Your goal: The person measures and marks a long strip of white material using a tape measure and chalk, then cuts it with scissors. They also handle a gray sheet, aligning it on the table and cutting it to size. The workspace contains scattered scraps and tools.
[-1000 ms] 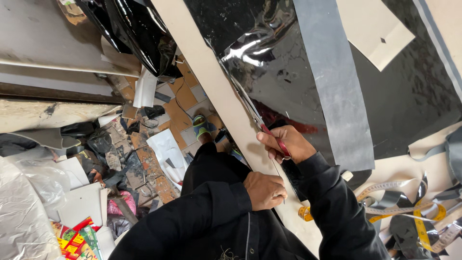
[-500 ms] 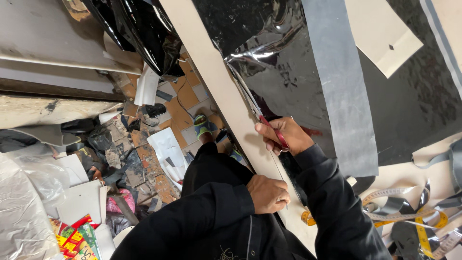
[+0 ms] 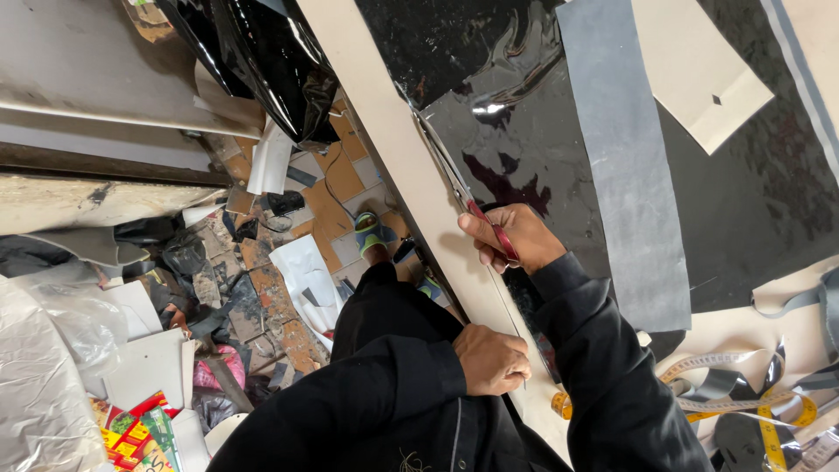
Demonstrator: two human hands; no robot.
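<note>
Cutting glossy black sheet (image 3: 524,131) with scissors (image 3: 454,179) clenched in my right hand (image 3: 516,238); left hand (image 3: 491,358) pinches the edge, which may slip and skew the cut.

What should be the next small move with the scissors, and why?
Probably another short snip forward: the right hand holds the scissors with blades along the black sheet edge, uncut sheet lies ahead, and the left hand pinches the cut end.

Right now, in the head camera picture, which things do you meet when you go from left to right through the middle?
Crumpled clear plastic sheet → white paper on the floor → left hand → right hand holding red-handled scissors → grey strip → cream card.
</note>
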